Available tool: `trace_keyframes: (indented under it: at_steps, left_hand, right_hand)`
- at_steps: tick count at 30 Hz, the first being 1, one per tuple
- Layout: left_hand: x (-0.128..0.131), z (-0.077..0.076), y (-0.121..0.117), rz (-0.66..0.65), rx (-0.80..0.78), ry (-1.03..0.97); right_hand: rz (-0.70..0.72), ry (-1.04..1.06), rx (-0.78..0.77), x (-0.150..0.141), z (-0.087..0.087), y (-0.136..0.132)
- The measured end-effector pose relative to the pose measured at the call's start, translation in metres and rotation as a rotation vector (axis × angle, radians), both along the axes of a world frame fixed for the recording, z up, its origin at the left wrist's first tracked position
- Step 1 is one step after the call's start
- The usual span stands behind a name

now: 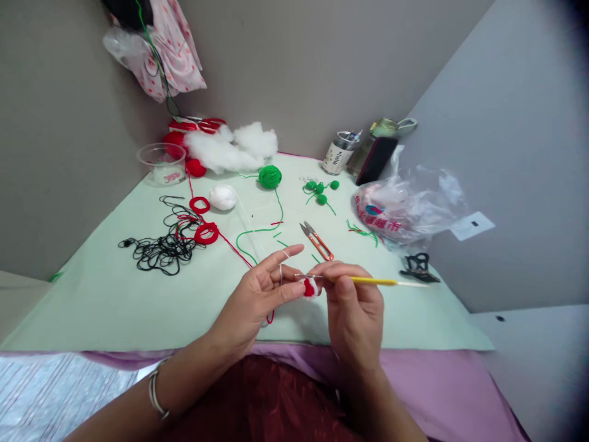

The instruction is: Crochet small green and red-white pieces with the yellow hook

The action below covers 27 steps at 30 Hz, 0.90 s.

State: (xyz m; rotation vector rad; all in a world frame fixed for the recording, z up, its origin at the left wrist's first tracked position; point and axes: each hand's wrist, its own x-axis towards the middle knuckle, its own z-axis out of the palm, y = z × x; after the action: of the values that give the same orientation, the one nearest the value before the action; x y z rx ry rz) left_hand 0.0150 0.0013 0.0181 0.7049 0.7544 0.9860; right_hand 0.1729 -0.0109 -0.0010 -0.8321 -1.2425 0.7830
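Note:
Between my two hands is a small red and white crochet piece (310, 287). My left hand (267, 285) pinches its left side with the thumb, and white yarn loops around the raised index finger. My right hand (353, 301) grips a crochet hook (372, 280) with a yellow handle; its metal tip reaches the top of the piece. White yarn runs back toward a white yarn ball (223, 197). Red yarn trails under my left hand. Orange-handled thread snips (317, 240) lie on the table just beyond my fingers.
Left: tangled black cord (159, 252), red yarn rings (206, 233), a clear tub (162, 166). Behind: white stuffing (234, 147), a green yarn ball (270, 177), small green balls (322, 199). Right: a pen holder (339, 153), a phone (377, 161), a plastic bag (409, 202), a black clip (418, 268).

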Motion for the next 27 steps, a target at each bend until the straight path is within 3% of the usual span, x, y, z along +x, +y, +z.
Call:
trace_keyframes:
  at_steps: [4, 9, 22, 27]
  left_hand:
    - [-0.001, 0.001, -0.001, 0.013, 0.025, 0.000]
    - [-0.001, 0.000, -0.001, 0.039, 0.059, 0.008]
    - [-0.001, -0.005, -0.005, 0.185, 0.289, 0.302]
    - [-0.003, -0.006, -0.005, 0.202, 0.345, 0.353]
  right_hand:
    - [0.082, 0.125, -0.101, 0.002, 0.003, 0.006]
    - [0.049, 0.050, -0.086, 0.005, 0.004, 0.000]
    - [-0.098, -0.445, 0.289, 0.006, -0.004, -0.014]
    - [-0.077, -0.345, 0.267, 0.007, -0.003, -0.012]
